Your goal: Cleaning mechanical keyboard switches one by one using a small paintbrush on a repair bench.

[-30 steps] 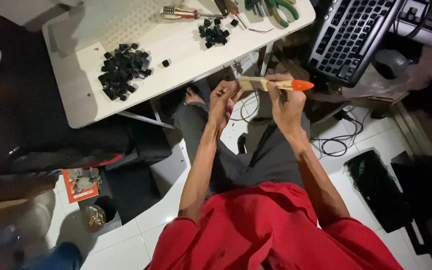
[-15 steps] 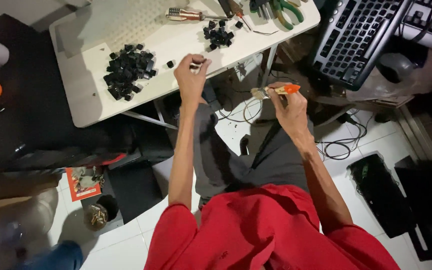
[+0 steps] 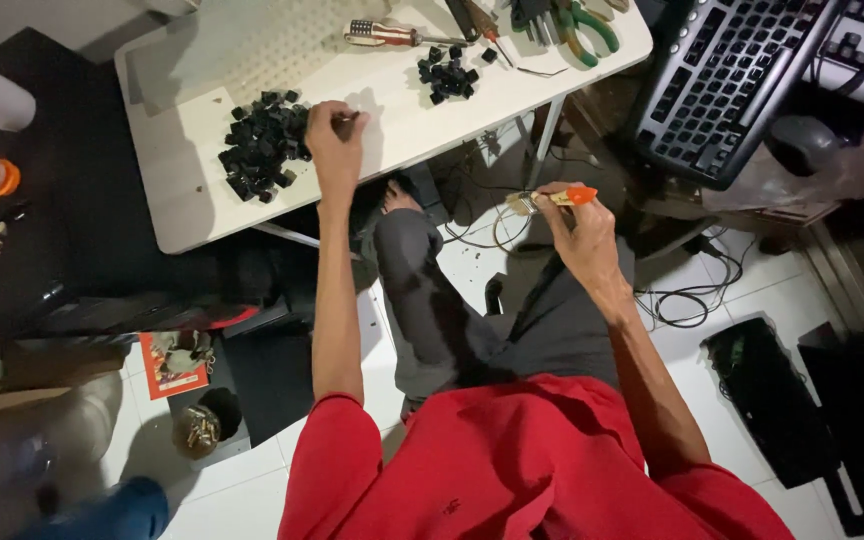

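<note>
In the head view, a small dark keycap (image 3: 349, 120) is pinched between the fingertips of the left hand (image 3: 332, 140) over the white table (image 3: 392, 130), just beside the keycap pile (image 3: 262, 155), while an orange-handled brush (image 3: 552, 198) is gripped by the closed right hand (image 3: 582, 235) below the table edge.

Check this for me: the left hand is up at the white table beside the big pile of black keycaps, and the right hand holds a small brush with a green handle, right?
Not quite. The head view shows the brush in the right hand has an orange handle, not green. The rest holds: the left hand is at the white table beside the big pile of black keycaps.
</note>
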